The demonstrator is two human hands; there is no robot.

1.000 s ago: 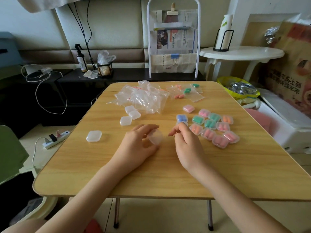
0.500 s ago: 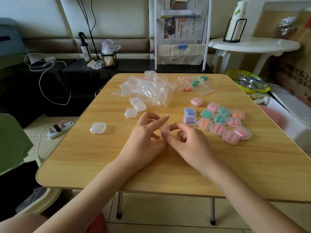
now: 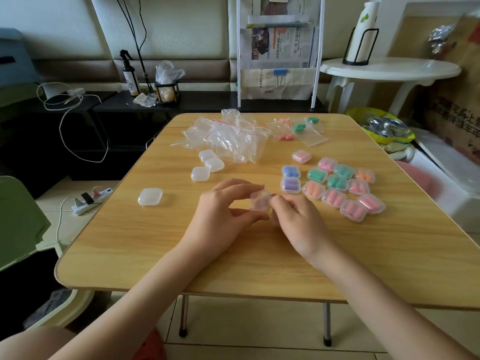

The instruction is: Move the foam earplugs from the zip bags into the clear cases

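Observation:
At the middle of the wooden table [image 3: 233,266] both hands meet on one small clear case [image 3: 259,200]. My left hand [image 3: 223,216] pinches it from the left between thumb and fingers. My right hand [image 3: 296,219] pinches its right edge. Whether the case holds anything is not visible. To the right lie several filled cases [image 3: 335,188] with pink, green, orange, blue and purple earplugs. Empty cases [image 3: 207,165] sit to the left, one more empty case [image 3: 150,196] farther left. At the back, zip bags [image 3: 298,128] hold pink and green earplugs.
A heap of empty zip bags [image 3: 228,137] lies at the back middle of the table. Behind it stand a white newspaper rack [image 3: 279,53] and a white round side table [image 3: 389,70]. A power strip [image 3: 91,200] lies on the floor at left.
The clear case now stands upright between both hands' fingertips. My left hand's fingers have curled onto it, where they were spread half a second ago. The camera has tilted slightly.

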